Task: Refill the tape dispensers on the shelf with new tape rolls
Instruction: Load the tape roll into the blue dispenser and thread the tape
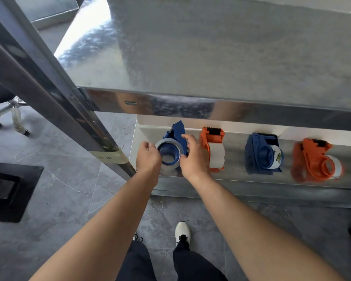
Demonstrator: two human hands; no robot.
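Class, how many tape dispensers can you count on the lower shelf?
4, in a row left to right: blue dispenser held between left hand and right hand, orange dispenser, second blue dispenser, second orange dispenser at the right end. The upper shelf may hide others behind.

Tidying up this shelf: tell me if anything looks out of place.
The far-right orange dispenser sits skewed next to the straighter blue dispenser on the shelf, though it is blurred. Nothing looks spilled or broken.

Bright, cool light from upper left. Hard glare patch on upper shelf; its front lip shows blotchy reflections. Wide-angle skews the post at left. Rightmost orange dispenser smeared, frame edges soft. Floor shadows faint.
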